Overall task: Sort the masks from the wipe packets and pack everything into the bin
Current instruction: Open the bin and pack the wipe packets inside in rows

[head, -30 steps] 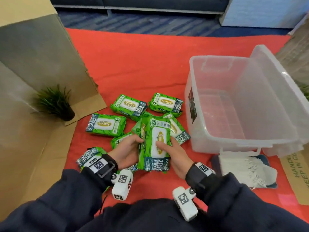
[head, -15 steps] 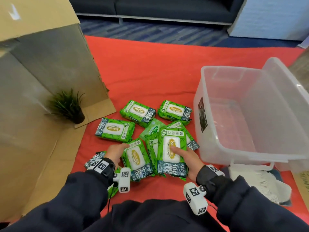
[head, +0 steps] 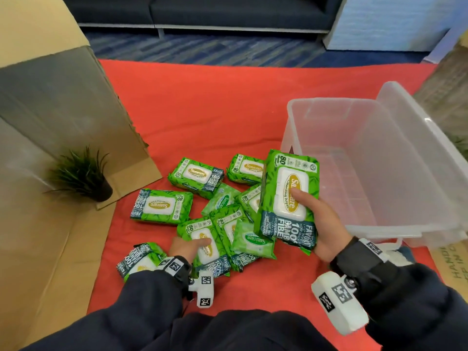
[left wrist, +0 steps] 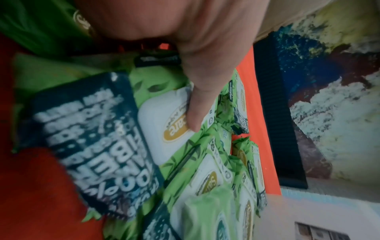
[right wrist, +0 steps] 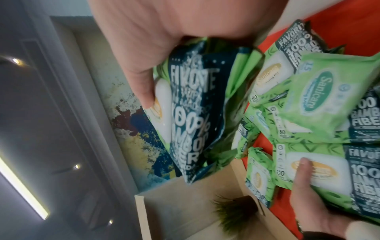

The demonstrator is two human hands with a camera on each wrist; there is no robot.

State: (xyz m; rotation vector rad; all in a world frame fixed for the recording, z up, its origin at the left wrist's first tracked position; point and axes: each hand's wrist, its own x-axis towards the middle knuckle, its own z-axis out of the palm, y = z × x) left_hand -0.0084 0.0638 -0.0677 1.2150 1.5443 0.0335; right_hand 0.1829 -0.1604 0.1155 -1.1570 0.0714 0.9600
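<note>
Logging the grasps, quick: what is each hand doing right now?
Left hand: grips a wipe packet in the pile, thumb on its lid.
Right hand: holds a lifted packet beside the bin.

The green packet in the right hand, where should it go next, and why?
Probably over the rim and down into the clear bin. The right hand already grips the lifted wipe packet just beside the bin's near wall, and the bin looks empty, so there is room. The left hand rests on another packet in the pile, likely the following one.
</note>
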